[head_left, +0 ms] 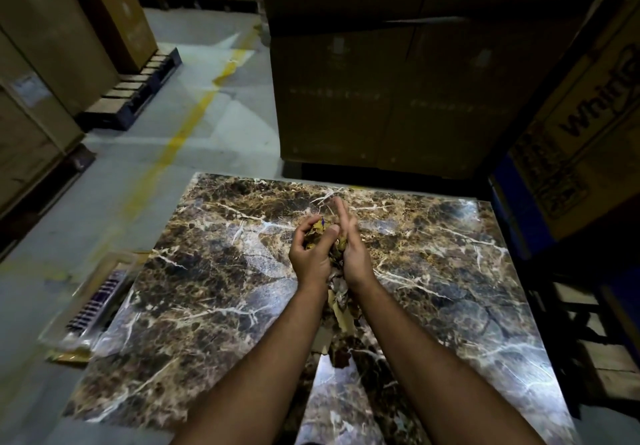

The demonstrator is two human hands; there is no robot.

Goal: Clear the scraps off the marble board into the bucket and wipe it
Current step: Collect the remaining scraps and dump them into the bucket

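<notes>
Since the scraps look light and crumbly, they are cupped from both sides: left hand curled round them, right hand pressed flat.

Both forearms stretched forward, mid-frame. Left hand curled, scraps gripped. Right hand held edge-up beside it, fingers straight.

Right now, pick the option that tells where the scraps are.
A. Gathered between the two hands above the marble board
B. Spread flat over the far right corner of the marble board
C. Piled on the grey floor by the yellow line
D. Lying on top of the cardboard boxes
A: the scraps sit bunched between the left hand and the right hand, over the marble board, some hanging below the wrists.
</notes>
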